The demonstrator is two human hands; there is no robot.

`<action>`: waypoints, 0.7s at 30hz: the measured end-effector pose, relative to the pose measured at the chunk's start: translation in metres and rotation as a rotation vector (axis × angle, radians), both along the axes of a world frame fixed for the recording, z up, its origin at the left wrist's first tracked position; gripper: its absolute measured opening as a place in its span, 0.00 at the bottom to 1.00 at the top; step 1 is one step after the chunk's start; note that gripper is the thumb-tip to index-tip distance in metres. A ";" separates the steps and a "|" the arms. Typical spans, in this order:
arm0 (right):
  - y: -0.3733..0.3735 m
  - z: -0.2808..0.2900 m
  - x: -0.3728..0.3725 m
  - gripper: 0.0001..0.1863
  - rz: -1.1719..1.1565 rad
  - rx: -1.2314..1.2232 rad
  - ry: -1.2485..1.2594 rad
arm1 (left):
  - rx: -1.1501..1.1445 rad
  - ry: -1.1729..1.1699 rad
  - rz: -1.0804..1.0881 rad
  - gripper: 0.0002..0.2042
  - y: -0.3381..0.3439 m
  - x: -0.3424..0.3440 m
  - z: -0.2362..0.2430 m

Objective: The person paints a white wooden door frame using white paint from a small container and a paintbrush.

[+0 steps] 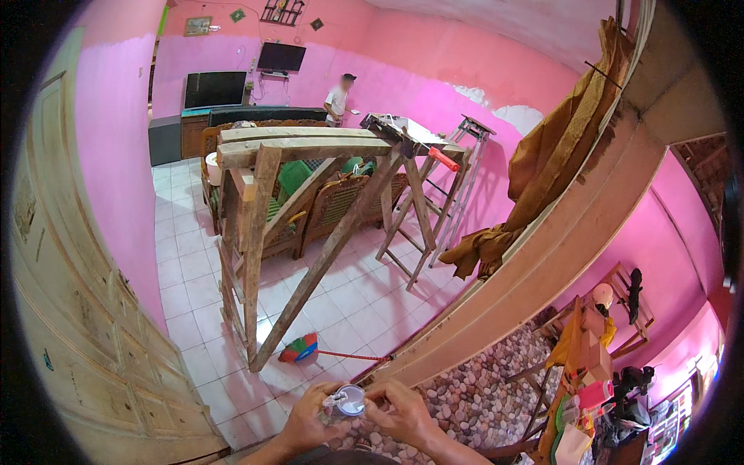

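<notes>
Low in the head view, my two hands are close together around a small, round, clear plastic-looking cup (pixel 351 401) with a pale rim. My left hand (pixel 311 416) is closed around its left side, where something shiny and clear shows near the fingers. At the opposite side, my right hand (pixel 401 413) has its fingers bent and pinched at the rim. What lies inside the cup is too small to make out.
Ahead stands a wooden trestle scaffold (pixel 302 256) with a red-handled roller (pixel 443 159) on top. A colourful broom (pixel 301 349) lies on the white tiles. A wooden door (pixel 101 310) stands left, a cluttered table (pixel 573 341) right. A person (pixel 335 102) stands far back.
</notes>
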State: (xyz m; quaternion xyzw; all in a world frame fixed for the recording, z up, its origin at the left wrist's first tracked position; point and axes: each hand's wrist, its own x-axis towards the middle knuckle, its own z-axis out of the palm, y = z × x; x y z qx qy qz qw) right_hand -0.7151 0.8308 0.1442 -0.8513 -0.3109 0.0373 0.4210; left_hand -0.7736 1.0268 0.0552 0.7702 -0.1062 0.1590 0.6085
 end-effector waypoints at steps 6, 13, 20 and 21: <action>0.001 0.000 -0.003 0.11 -0.012 -0.005 -0.067 | -0.118 0.035 -0.046 0.33 -0.010 -0.002 0.010; -0.013 0.004 -0.004 0.12 -0.047 -0.029 -0.119 | -0.111 0.012 -0.053 0.33 -0.015 0.005 0.011; -0.010 0.000 0.005 0.11 -0.011 0.013 -0.115 | -0.113 0.061 -0.054 0.33 -0.016 0.007 0.015; -0.011 -0.001 0.007 0.10 0.001 0.013 -0.204 | -0.096 0.064 -0.043 0.33 -0.016 0.007 0.014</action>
